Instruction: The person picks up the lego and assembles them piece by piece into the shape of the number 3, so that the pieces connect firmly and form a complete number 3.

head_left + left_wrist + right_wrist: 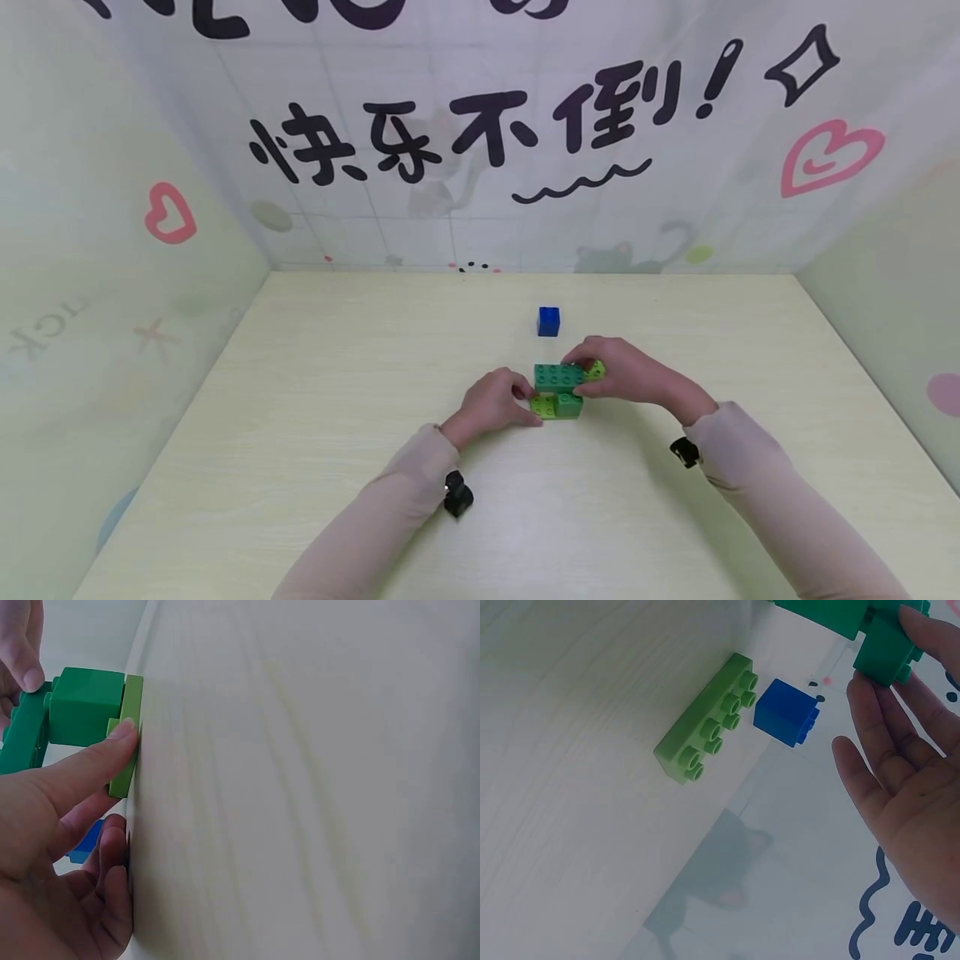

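My left hand (491, 402) pinches a flat lime-green toy brick (133, 697) that lies on the table. A green block (88, 705) stands on the right part of this flat brick. Over the block sits a long dark green brick (553, 377) with studs on top. Its right end is between the thumb and fingers of my right hand (626, 371). From the left wrist view, the long brick meets the block's studded top.
Just past my right hand a second lime-green brick (709, 720) lies loose, partly hidden in the head view. Farther back stands a small blue brick (549, 322). A printed cloth (465, 233) rises along the back edge of the pale table (337, 350).
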`<state>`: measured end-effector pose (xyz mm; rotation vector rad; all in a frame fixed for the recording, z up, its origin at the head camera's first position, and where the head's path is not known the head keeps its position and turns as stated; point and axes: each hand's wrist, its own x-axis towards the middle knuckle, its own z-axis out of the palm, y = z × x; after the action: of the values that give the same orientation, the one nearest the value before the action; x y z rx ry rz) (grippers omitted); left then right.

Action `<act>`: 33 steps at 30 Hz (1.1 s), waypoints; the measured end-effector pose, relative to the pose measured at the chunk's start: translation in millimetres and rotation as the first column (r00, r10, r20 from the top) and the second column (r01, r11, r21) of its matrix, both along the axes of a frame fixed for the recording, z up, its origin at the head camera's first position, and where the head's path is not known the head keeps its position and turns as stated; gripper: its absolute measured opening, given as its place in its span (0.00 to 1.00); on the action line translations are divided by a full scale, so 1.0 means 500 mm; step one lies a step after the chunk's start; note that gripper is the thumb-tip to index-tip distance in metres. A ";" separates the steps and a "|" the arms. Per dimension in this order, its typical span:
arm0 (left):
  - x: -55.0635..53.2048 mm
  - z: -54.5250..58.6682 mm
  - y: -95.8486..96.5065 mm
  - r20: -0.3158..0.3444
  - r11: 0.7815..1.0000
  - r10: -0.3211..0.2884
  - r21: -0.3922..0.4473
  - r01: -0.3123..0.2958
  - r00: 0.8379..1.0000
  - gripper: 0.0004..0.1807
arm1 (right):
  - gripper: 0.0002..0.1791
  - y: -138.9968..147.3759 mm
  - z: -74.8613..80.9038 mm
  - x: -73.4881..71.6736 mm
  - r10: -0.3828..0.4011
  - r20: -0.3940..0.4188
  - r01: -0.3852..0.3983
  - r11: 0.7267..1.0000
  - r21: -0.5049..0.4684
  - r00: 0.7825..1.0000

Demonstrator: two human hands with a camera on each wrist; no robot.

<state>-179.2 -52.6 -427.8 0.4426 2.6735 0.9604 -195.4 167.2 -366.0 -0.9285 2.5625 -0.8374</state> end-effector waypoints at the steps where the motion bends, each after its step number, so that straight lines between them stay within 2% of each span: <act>1: 0.000 0.000 0.000 0.000 1.000 0.000 0.000 0.000 1.000 0.19 | 0.21 0.000 0.001 0.001 -0.001 0.003 0.001 1.000 -0.004 1.000; 12: 0.002 0.000 0.000 -0.003 1.000 0.001 0.004 -0.001 1.000 0.19 | 0.20 -0.002 0.006 0.016 0.007 0.045 -0.007 1.000 -0.001 0.999; 21: 0.003 0.002 0.000 -0.006 1.000 0.000 0.004 0.000 1.000 0.18 | 0.19 -0.002 0.004 0.022 0.031 0.013 -0.031 0.999 -0.014 0.999; 33: 0.002 0.000 -0.001 0.008 1.000 0.014 0.011 -0.014 1.000 0.20 | 0.22 0.009 -0.016 0.024 0.025 -0.016 -0.026 0.998 -0.063 1.000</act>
<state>-178.0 -53.1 -428.0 0.4227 2.6690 0.9798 -183.3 171.8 -374.2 -0.9876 2.5454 -0.9119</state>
